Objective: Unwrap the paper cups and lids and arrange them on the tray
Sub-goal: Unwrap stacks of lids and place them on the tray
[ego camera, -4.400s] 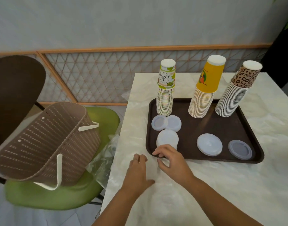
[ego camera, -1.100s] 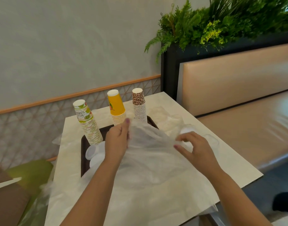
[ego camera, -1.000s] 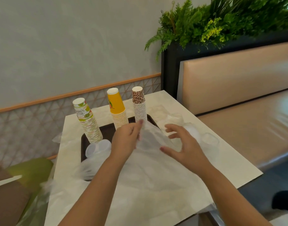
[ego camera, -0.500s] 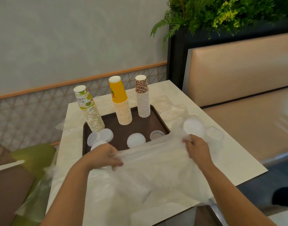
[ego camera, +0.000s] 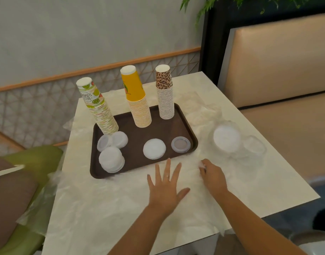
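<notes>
A pale marble-look table (ego camera: 121,199) stood against a grey wall, with a tan padded bench (ego camera: 279,74) to one side and a green chair (ego camera: 34,159) at the other. Thin clear plastic wrap (ego camera: 106,214) lay over much of the tabletop in front of the dark brown tray (ego camera: 136,132).

On the tray's far side stood three upturned cup stacks: the lime-print stack (ego camera: 99,109), leaning a little, the yellow stack (ego camera: 137,102) and the leopard stack (ego camera: 165,94). Nearer lay loose lids: a white lid pile (ego camera: 111,161), two lids (ego camera: 112,141) overlapping, a single white lid (ego camera: 154,148) and a clear lid (ego camera: 180,144).

Off the tray, near its right end, sat a still-wrapped lid bundle (ego camera: 227,138) with a clear wrapped bundle (ego camera: 254,146) beside it.

The left hand (ego camera: 165,188) lay flat on the wrap, fingers spread. The right hand (ego camera: 213,176) pinched a fold of the film in curled fingers.

The film looked light, limp and slippery, likely to cling; it would best be taken at a gathered edge. The lids seemed light, thin and easily scattered, so the wrapped bundle probably wanted gripping round its sides.
</notes>
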Motion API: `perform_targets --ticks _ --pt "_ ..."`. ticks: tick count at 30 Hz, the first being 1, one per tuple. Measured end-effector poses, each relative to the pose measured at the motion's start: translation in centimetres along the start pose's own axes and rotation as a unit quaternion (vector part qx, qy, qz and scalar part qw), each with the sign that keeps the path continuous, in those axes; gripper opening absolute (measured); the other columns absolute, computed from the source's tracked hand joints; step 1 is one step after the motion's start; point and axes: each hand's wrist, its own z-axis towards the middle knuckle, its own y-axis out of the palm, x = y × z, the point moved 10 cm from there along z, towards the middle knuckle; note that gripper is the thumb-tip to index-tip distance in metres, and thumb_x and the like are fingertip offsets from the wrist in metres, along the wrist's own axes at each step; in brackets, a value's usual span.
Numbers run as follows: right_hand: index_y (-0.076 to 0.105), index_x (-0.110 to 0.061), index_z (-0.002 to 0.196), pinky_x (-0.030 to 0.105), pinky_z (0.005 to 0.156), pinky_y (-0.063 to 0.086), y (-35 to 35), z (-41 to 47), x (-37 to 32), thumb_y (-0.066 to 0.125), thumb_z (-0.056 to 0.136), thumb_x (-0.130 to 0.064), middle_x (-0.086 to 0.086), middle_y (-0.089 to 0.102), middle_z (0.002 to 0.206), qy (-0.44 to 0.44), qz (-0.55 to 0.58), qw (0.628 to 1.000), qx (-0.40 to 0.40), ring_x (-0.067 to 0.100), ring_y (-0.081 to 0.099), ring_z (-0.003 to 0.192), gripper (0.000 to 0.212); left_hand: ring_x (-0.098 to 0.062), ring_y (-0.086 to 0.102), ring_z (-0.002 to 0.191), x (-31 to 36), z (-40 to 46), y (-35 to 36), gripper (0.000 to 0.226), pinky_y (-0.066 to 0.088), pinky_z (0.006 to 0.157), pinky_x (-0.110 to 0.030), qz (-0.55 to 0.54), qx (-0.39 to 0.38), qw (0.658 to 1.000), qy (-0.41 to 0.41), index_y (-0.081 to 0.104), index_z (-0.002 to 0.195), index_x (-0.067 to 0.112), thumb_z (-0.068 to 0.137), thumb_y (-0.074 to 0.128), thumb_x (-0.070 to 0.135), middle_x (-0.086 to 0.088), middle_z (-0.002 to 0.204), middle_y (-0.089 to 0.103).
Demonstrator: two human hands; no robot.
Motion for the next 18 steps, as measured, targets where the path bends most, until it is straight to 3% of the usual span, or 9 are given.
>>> perform_targets --ticks 2,3,5,7,10,14,16,18 --pt "0.048 -0.012 0.129 0.025 0.083 0.044 -0.9 -0.6 -1.5 0.054 0.093 -0.013 0.01 0.052 0.125 -0.057 0.001 0.997 0.05 0.023 0.054 0.108 0.036 -0.042 0.048 0.125 -0.4 0.3 3.1 0.076 0.046 0.083 -0.062 -0.022 -0.002 0.999 -0.049 0.024 0.148 0.025 0.09 0.001 0.068 -0.008 0.15 0.037" --pt "0.045 -0.012 0.132 0.029 0.089 0.045 -1.9 -1.5 -3.0 0.057 0.092 -0.013 0.011 0.047 0.131 -0.111 -0.015 0.989 0.1 0.023 0.048 0.114 0.043 -0.041 0.053 0.12 -0.5 0.4 3.8 0.072 0.049 0.079 -0.061 -0.034 0.016 0.998 -0.052 0.021 0.149 0.024 0.093 0.004 0.065 -0.008 0.146 0.04" --pt "0.042 -0.014 0.136 0.034 0.101 0.039 -2.8 -3.7 -6.1 0.055 0.092 -0.02 0.011 0.044 0.136 -0.222 -0.056 0.958 0.17 0.022 0.041 0.123 0.046 -0.04 0.052 0.122 -0.7 0.7 4.7 0.068 0.048 0.081 -0.061 -0.066 0.062 0.995 -0.04 0.005 0.152 0.023 0.095 0.004 0.061 -0.006 0.152 0.031" --pt "0.037 -0.018 0.139 0.035 0.107 0.026 -0.9 -5.1 -7.5 0.038 0.096 -0.034 0.007 0.044 0.142 -0.271 -0.113 0.945 0.143 0.02 0.034 0.131 0.046 -0.04 0.047 0.126 -0.5 0.7 4.6 0.067 0.045 0.086 -0.061 -0.076 0.108 0.991 -0.016 0.0 0.151 0.021 0.096 0.003 0.058 -0.005 0.156 0.02" --pt "0.035 -0.02 0.141 0.039 0.108 0.015 3.3 -5.2 -5.6 0.01 0.101 -0.044 0.005 0.044 0.146 -0.234 -0.205 0.949 0.049 0.021 0.027 0.136 0.053 -0.037 0.044 0.13 -0.8 1.1 5.2 0.064 0.043 0.09 -0.062 -0.051 0.112 0.992 0.0 0.0 0.151 0.022 0.097 0.004 0.056 -0.005 0.152 0.032" --pt "0.035 -0.017 0.142 0.043 0.107 0.017 5.8 -3.9 -0.2 0.002 0.101 -0.046 0.006 0.042 0.147 -0.154 -0.26 0.953 -0.025 0.02 0.026 0.137 0.06 -0.028 0.036 0.136 -1.8 0.9 5.6 0.056 0.031 0.103 -0.06 -0.015 0.11 0.994 0.014 0.004 0.151 0.026 0.1 0.008 0.047 -0.003 0.15 0.038" --pt "0.035 -0.017 0.143 0.044 0.106 0.019 6.1 -3.7 0.8 0.003 0.1 -0.045 0.006 0.039 0.149 -0.146 -0.273 0.95 -0.043 0.02 0.025 0.138 0.06 -0.027 0.042 0.133 -2.7 0.8 5.7 0.057 0.019 0.106 -0.059 0.003 0.104 0.995 0.006 0.02 0.151 0.022 0.097 0.022 0.039 -0.004 0.147 0.043" --pt "0.036 -0.017 0.143 0.045 0.106 0.019 6.1 -3.6 0.6 0.003 0.101 -0.044 0.006 0.039 0.149 -0.147 -0.273 0.95 -0.042 0.02 0.026 0.138 0.06 -0.03 0.053 0.124 -3.3 0.6 4.8 0.056 0.008 0.108 -0.055 0.008 0.13 0.991 -0.034 0.049 0.137 0.012 0.088 0.031 0.033 -0.008 0.138 0.052"
